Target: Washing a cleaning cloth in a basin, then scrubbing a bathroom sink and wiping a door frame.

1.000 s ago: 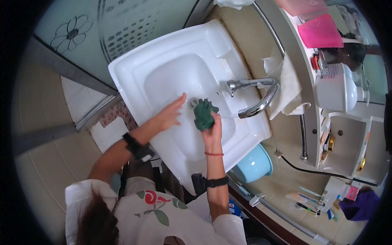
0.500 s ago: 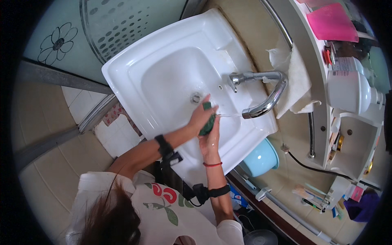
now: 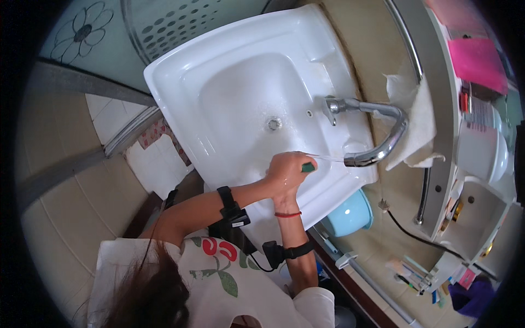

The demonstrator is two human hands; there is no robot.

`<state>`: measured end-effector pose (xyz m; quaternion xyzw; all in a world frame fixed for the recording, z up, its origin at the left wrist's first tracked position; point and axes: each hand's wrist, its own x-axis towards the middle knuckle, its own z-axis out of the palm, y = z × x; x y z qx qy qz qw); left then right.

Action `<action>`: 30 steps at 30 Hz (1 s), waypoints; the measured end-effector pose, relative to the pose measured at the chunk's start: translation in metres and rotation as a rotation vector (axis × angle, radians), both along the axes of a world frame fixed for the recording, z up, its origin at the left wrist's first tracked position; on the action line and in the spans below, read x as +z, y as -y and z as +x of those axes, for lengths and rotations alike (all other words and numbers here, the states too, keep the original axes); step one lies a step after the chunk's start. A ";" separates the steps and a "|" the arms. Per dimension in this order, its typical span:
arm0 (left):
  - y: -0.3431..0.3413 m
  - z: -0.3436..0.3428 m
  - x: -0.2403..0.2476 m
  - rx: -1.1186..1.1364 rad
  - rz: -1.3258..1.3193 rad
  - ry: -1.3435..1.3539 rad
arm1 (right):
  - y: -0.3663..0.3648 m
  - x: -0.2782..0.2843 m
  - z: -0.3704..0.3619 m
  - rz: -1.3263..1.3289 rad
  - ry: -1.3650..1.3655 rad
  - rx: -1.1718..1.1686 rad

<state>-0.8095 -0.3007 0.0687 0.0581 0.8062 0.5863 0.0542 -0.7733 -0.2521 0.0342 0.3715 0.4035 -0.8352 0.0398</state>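
Note:
At the front right rim of a white washbasin (image 3: 180,82), both my hands are pressed together. My left hand (image 3: 284,167) lies on top, wrapped over a small green cloth (image 3: 309,167) of which only a tip shows. My right hand (image 3: 283,198) sits underneath, mostly hidden, with a red band on its wrist. A thin stream of water runs from the spout of the curved chrome tap (image 3: 383,109) onto the hands. Black straps circle both forearms.
A light blue bucket (image 3: 350,213) stands under the basin's right corner. A white rag (image 3: 418,120) hangs over the ledge behind the tap. Shelves at the right hold a white container (image 3: 481,147) and a pink item (image 3: 478,57). A perforated panel (image 3: 180,22) is beyond the basin.
My left hand left the basin and closed over the green cloth held by my right hand. The cloth, plainly visible before, is now nearly covered. The hands moved toward the spout.

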 end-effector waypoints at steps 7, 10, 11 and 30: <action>0.001 -0.006 0.004 0.271 0.277 0.421 | -0.012 -0.002 0.013 0.290 -0.019 0.013; 0.005 -0.009 0.006 0.318 0.591 0.530 | -0.023 -0.009 0.012 0.699 -0.116 0.188; 0.008 -0.009 0.005 0.318 0.593 0.531 | -0.023 -0.007 0.011 1.073 -0.204 0.360; 0.071 -0.024 -0.063 -0.040 1.651 1.209 | 0.001 0.053 -0.026 1.288 -0.524 0.807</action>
